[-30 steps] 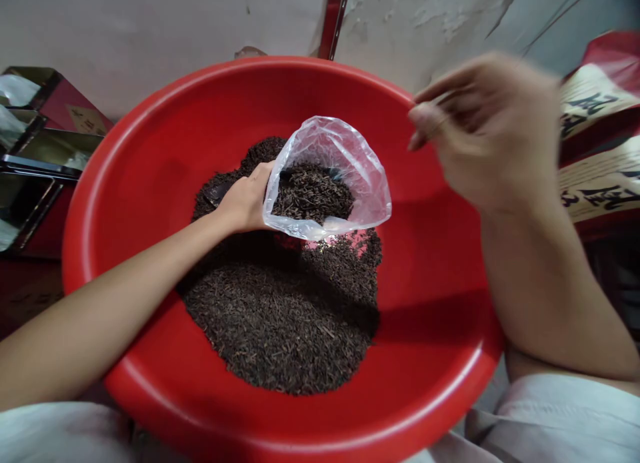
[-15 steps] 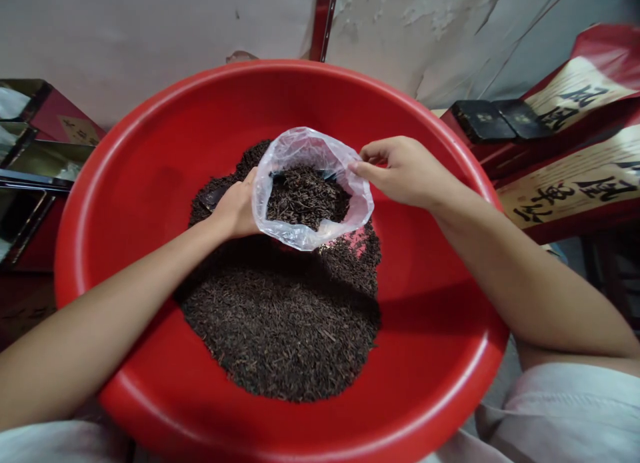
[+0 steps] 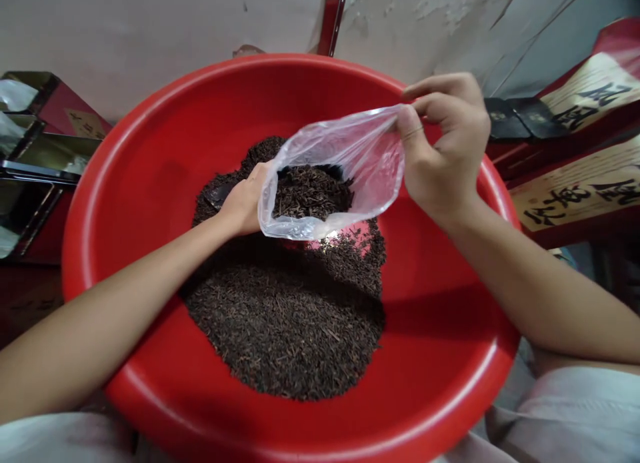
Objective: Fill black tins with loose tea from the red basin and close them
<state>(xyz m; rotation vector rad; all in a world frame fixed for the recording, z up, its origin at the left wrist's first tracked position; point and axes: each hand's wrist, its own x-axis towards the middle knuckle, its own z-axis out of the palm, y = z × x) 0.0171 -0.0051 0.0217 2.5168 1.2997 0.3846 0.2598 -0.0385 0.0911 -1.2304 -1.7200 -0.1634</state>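
A clear plastic bag (image 3: 370,150) gapes open above the tea pile, with dark loose tea leaves (image 3: 313,193) inside it. A dark straight edge shows through the bag's far side, and a shiny reddish surface (image 3: 345,240) lies under its near rim; whether a tin is around the bag I cannot tell. My left hand (image 3: 247,200) clasps the bag's left side, its fingertips hidden behind it. My right hand (image 3: 445,140) pinches the bag's right rim between thumb and fingers, pulling it to a point. By my left hand, a dark smooth object (image 3: 217,196) rests on the heap of tea (image 3: 290,330).
A wide red basin (image 3: 440,383) holds the heap and rests between my knees. Open tins (image 3: 60,150) with plastic liners are stacked at the left. On the right are red packages with large characters (image 3: 585,183) and black-topped boxes (image 3: 520,120). A wall rises behind.
My right hand has moved up and to the right, stretching the bag's rim from a rounded mouth into a long point. My left hand keeps its hold on the bag's left side.
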